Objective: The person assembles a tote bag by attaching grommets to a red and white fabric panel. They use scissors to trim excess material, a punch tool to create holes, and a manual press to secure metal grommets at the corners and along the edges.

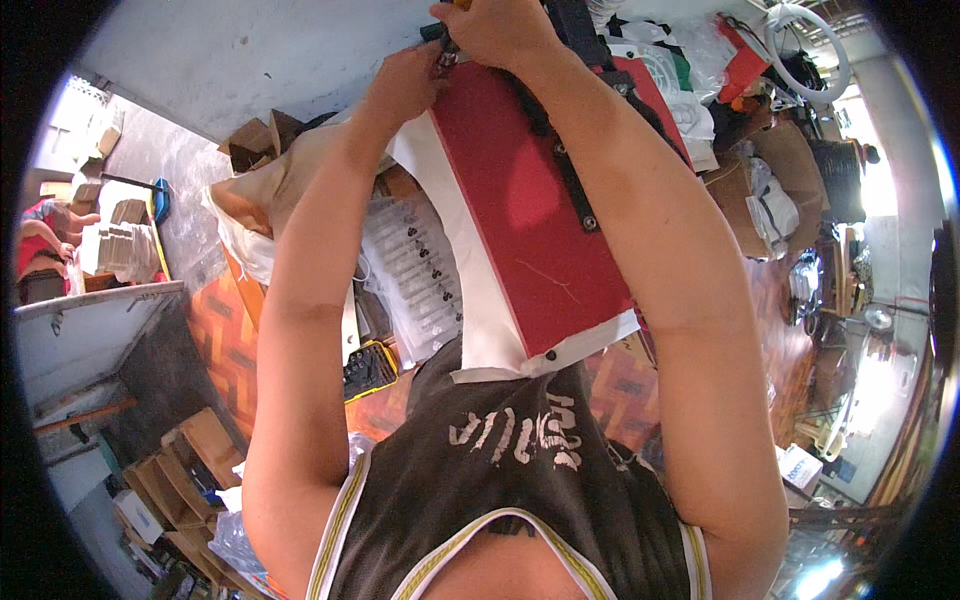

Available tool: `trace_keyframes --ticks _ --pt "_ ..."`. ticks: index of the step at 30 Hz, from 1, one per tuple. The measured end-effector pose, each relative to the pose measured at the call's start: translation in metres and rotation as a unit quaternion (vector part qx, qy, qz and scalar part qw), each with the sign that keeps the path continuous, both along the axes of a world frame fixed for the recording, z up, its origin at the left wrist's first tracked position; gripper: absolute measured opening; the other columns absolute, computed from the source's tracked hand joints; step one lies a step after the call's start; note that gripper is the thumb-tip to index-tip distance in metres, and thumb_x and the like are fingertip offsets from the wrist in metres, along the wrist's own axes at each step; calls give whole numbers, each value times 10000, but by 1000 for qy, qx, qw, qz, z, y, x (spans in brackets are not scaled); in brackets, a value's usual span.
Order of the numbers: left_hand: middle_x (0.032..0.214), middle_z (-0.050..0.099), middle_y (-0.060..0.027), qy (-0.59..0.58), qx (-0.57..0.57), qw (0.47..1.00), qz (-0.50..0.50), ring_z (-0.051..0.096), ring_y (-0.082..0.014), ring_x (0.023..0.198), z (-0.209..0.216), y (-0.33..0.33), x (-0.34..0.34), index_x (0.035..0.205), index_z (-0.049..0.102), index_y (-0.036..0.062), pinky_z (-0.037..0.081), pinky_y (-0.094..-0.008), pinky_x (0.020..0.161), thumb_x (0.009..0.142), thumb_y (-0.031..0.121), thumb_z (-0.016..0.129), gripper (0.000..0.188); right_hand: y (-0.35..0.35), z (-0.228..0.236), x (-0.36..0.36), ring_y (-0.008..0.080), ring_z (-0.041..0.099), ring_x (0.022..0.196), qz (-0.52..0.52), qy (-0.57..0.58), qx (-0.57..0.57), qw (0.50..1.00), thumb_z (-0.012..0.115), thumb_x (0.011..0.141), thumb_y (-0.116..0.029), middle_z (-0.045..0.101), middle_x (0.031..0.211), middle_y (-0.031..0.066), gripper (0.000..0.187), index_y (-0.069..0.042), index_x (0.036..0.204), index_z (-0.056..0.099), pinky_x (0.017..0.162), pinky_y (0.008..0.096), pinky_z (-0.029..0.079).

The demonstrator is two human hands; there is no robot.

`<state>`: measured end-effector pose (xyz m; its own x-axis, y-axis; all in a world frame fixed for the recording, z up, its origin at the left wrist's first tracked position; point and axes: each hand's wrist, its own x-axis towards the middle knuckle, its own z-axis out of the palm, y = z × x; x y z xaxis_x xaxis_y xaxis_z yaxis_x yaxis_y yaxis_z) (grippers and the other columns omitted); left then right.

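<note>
At the far end of a red board [540,220], my two hands work close together. My right hand [500,35] is closed around a tool with a yellow-orange handle [458,5], mostly cut off by the top edge. Just left of it, my left hand [405,88] is closed, its fingertips at a small metal part [446,60]; what they grip is too small to tell. The board slopes down toward my lap over a white sheet [450,260] that sticks out along its left and near edges. A black metal bar [575,185] runs along the board's right side, partly behind my right forearm.
Left of the board lie clear plastic packets [410,270] and a yellow-and-black bit case [370,370]. A white wall [250,60] rises beyond. Bags and a white ring [810,55] crowd the far right. Another person [45,240] sits at far left beside stacked pieces [125,245].
</note>
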<state>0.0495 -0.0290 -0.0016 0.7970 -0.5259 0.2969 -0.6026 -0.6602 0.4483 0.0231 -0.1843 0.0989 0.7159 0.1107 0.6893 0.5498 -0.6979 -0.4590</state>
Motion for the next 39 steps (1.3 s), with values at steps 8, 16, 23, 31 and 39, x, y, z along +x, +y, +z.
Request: trace_keyframes --ticks 8,16,23,31,39 --pt "1031 685 -234 -88 -24 996 21 646 -451 992 -18 -9 -5 1201 535 -3 511 -543 857 824 45 681 408 0 2 -2 426 685 842 6 9 -16 1000 705 801 -91 675 827 229 302 -19 1084 627 760 489 544" --pt "1025 655 -263 -131 -29 989 56 617 -463 1008 -43 -13 -2 1133 515 -57 494 -560 857 889 78 615 297 -7 1 -3 436 665 942 73 -40 -30 996 687 805 -89 661 968 255 359 -13 1147 608 809 475 528" --pt "1155 684 -121 -111 -4 991 71 625 -390 1112 -20 11 -2 1310 633 158 505 -529 915 844 66 640 475 -6 -7 -7 460 653 940 22 -7 8 1000 690 846 -109 661 1023 261 396 -25 1213 568 818 491 521" --pt "1188 691 -24 -96 104 988 68 639 -276 1143 -45 28 -11 1164 743 237 469 -509 961 840 74 592 393 -30 -2 -56 377 700 944 -180 42 -11 983 831 768 -334 713 1028 160 455 -45 1075 658 855 417 552" --pt "1098 736 -75 -24 24 996 86 681 -328 1054 -61 27 15 1065 790 214 479 -538 958 867 342 659 270 -29 -34 -140 419 684 1028 -201 349 -83 912 734 866 -367 708 1086 253 495 -26 1214 642 898 459 533"
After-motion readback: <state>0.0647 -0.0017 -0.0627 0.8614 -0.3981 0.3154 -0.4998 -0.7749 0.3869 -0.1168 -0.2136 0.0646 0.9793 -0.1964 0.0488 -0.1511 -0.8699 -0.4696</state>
